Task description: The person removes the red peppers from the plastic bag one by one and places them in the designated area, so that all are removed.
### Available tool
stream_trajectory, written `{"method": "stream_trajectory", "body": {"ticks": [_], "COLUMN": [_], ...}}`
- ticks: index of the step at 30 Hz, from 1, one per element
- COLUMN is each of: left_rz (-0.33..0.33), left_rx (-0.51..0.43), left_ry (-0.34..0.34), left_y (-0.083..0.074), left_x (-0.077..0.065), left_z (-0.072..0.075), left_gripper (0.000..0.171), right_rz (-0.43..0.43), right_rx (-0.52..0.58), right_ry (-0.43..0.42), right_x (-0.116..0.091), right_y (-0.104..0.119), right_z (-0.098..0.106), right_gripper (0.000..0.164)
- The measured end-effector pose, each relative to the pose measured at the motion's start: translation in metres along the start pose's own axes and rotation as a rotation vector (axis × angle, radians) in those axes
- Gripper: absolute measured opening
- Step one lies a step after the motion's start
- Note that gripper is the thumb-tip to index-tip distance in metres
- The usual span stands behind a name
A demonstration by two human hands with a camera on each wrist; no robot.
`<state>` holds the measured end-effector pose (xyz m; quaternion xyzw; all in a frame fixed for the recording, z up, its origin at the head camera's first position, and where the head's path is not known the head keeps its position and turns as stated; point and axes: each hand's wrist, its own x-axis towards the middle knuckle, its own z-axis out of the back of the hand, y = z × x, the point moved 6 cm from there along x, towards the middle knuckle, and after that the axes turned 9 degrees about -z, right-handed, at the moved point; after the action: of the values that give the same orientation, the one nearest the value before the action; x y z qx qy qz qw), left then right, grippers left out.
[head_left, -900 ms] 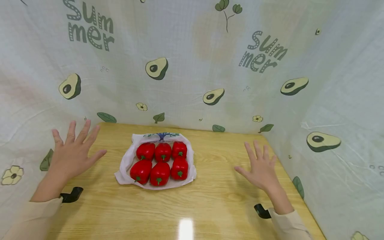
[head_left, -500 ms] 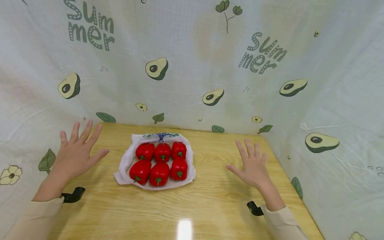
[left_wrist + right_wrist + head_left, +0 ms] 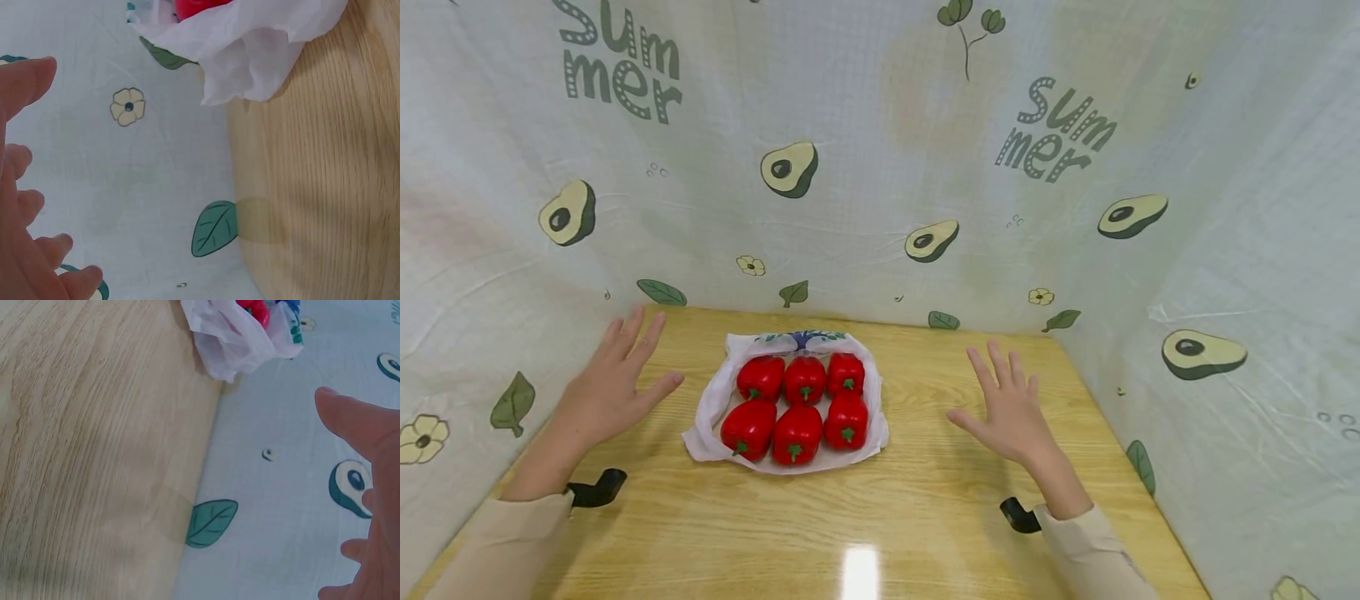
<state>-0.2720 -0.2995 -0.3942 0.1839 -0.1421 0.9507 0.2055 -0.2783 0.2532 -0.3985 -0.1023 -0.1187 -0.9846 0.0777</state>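
Several red bell peppers (image 3: 797,433) with green stems sit in two rows inside a white plastic bag (image 3: 707,423) whose sides are folded down around them. A blue and green print shows on the bag's far edge. To the left of the bag, my left hand (image 3: 606,392) hovers with fingers spread, holding nothing. My right hand (image 3: 1011,417) is raised over the table at the right, further from the bag, its fingers also spread and holding nothing. In the left wrist view the bag's crumpled edge (image 3: 250,56) hangs near the top.
The wooden table (image 3: 760,533) ends at the back and right against a pale curtain (image 3: 865,125) printed with avocados, leaves and lettering. A black curved piece (image 3: 597,489) sits at the left wrist, and a similar black piece (image 3: 1020,515) at the right wrist.
Both hands have moved inward toward the bag, the left hand to the right and the right hand to the left. The bag and peppers have stayed put.
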Motion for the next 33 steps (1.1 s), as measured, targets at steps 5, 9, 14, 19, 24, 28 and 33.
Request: {"method": "stream_trajectory", "body": {"ticks": [5,9,14,19,24,28,33], "left_rz": [-0.006,-0.016,-0.065,-0.103,-0.122,-0.124,-0.140], "left_rx": [-0.107,-0.233,-0.409,-0.514,-0.568,-0.566,-0.551], "left_ry": [-0.024,-0.039,-0.069,-0.078,-0.084,-0.078,-0.070], "left_y": [-0.007,-0.012,-0.018,-0.021,-0.022,-0.023,-0.024], "left_x": [0.003,0.006,0.008,0.007,0.006,0.007,0.006], "left_z": [-0.005,-0.011,-0.022,-0.033,-0.040,-0.046,-0.052], "left_gripper": [0.097,0.095,0.090,0.078,0.069,0.065,0.058], "right_rz": [0.024,0.052,0.074,0.065,0.067,0.070,0.092], "right_rx": [0.043,0.083,0.134,0.187,0.226,0.254,0.301], "right_ry": [0.002,-0.006,-0.015,0.018,0.048,0.071,0.106], "right_x": [0.002,0.003,0.004,0.006,0.007,0.009,0.010], "right_y": [0.007,0.013,0.023,0.031,0.038,0.040,0.045], "right_z": [-0.001,-0.001,0.000,-0.001,-0.003,-0.006,-0.011], "right_gripper": [0.104,0.105,0.104,0.104,0.103,0.101,0.101]}}
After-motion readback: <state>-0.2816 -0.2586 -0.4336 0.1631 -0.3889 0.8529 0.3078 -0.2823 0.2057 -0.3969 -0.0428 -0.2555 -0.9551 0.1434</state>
